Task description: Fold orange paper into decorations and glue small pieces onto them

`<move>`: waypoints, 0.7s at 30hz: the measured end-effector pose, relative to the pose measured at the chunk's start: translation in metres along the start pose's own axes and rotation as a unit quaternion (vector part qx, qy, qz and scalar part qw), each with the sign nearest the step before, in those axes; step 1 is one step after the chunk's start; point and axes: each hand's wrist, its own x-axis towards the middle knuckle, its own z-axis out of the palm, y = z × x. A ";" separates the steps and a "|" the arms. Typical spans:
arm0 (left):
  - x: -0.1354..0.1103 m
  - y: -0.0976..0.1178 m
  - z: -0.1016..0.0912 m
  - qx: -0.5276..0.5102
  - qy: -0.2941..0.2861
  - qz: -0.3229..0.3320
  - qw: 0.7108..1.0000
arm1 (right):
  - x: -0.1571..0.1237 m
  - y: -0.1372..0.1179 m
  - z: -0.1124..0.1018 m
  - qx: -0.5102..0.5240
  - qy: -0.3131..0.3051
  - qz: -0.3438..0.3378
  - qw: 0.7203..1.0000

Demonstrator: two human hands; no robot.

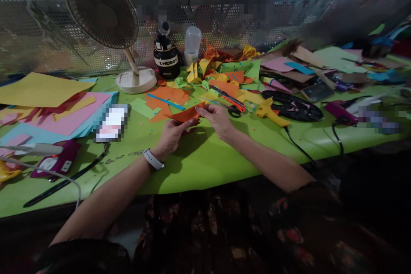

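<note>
- Left hand (171, 138) reaches in to the right of the fan (101, 13) and nearer the person than its base; thumb and fingers are clamped on the left part of an orange paper piece (183, 115), with the thumb stretched out toward the other hand.
- Right hand (218, 119) lies farther right of the fan, back of the hand showing, thumb and fingertips pinched together on the right end of the same piece.
- Left forearm (105, 197) slants up from the lower left, toward the fan's right side, a white watch band (153, 159) around its wrist.
- Right forearm (272, 158) slants in from the lower right, toward the fan's side of the table, so that the two arms converge with elbows wide apart.
- Orange paper piece sits between both hands, right of the fan's base and closer to the person, above the green tabletop (205, 171).
- Black jar (168, 62) stands just right of the fan, with paper scraps (221, 70) beyond it on the same side.
- Phone (112, 122) lies on the person's side of the fan's base; the cutter (228, 97), black scissors (235, 111) and yellow glue gun (272, 113) lie well to the fan's right.
</note>
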 end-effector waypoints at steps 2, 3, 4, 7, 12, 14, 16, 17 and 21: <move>-0.001 0.001 0.001 0.003 0.008 -0.001 1.000 | 0.000 0.000 0.000 -0.009 0.002 0.001 1.000; -0.001 0.001 0.001 0.003 0.011 0.000 1.000 | 0.000 -0.001 0.000 -0.012 0.004 0.002 1.000; -0.001 0.002 0.001 0.005 0.014 0.000 1.000 | 0.000 -0.001 0.000 -0.013 0.004 0.003 1.000; -0.001 0.001 0.001 0.008 0.014 -0.005 1.000 | -0.001 -0.002 0.000 -0.003 -0.003 0.004 1.000; 0.001 0.001 0.000 -0.009 0.010 -0.025 1.000 | -0.001 -0.004 0.002 0.018 0.014 -0.001 1.000; 0.002 0.001 0.000 -0.013 0.009 -0.037 0.999 | 0.000 -0.006 0.003 0.027 0.027 -0.007 0.999; 0.002 0.001 0.001 -0.016 0.007 -0.046 0.999 | 0.002 -0.007 0.002 0.030 0.034 -0.013 0.999; 0.002 0.002 0.001 -0.017 0.005 -0.049 0.999 | 0.003 -0.008 0.001 0.030 0.038 -0.013 0.999; 0.002 0.002 0.001 -0.024 0.011 -0.054 0.998 | 0.010 -0.010 -0.010 0.035 0.083 -0.012 0.996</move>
